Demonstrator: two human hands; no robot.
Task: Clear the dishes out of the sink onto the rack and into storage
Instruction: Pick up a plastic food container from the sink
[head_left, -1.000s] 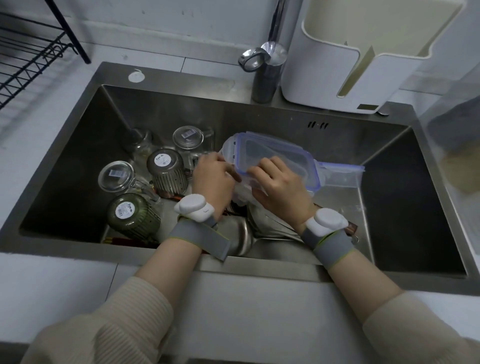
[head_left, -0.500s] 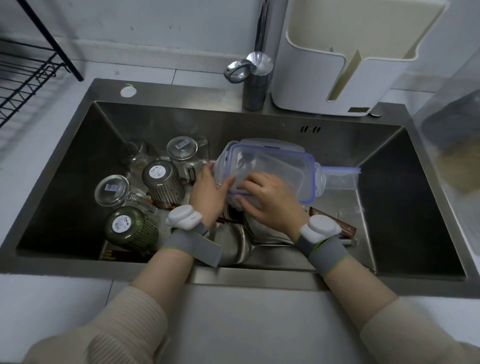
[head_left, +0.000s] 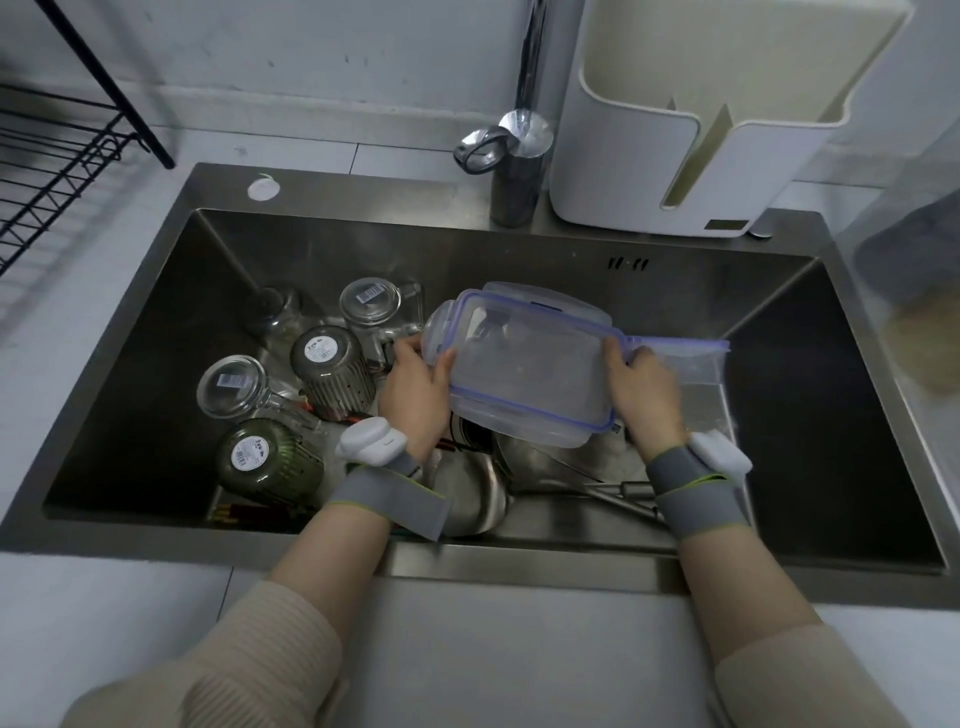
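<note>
A clear plastic container lid (head_left: 530, 374) with a purple seal is held over the middle of the steel sink (head_left: 156, 322). My left hand (head_left: 415, 395) grips its left edge and my right hand (head_left: 644, 389) grips its right edge. A second clear container (head_left: 540, 301) shows just behind and under the lid. Several upturned glasses lie at the sink's left: two clear ones (head_left: 371, 301) (head_left: 231, 387), a ribbed grey one (head_left: 330, 366) and a ribbed green one (head_left: 265, 460). Steel bowls (head_left: 472, 499) and utensils (head_left: 618, 493) lie beneath my wrists.
A black wire rack (head_left: 57, 166) stands at the far left on the white counter. The faucet (head_left: 514, 156) rises behind the sink, beside a white holder (head_left: 675, 130). A clear bin (head_left: 914, 291) sits at the right edge. The sink's right half holds nothing.
My right hand slid from the lid's middle to its right edge, and my left hand took the left edge. The lid came up flatter and nearer to me.
</note>
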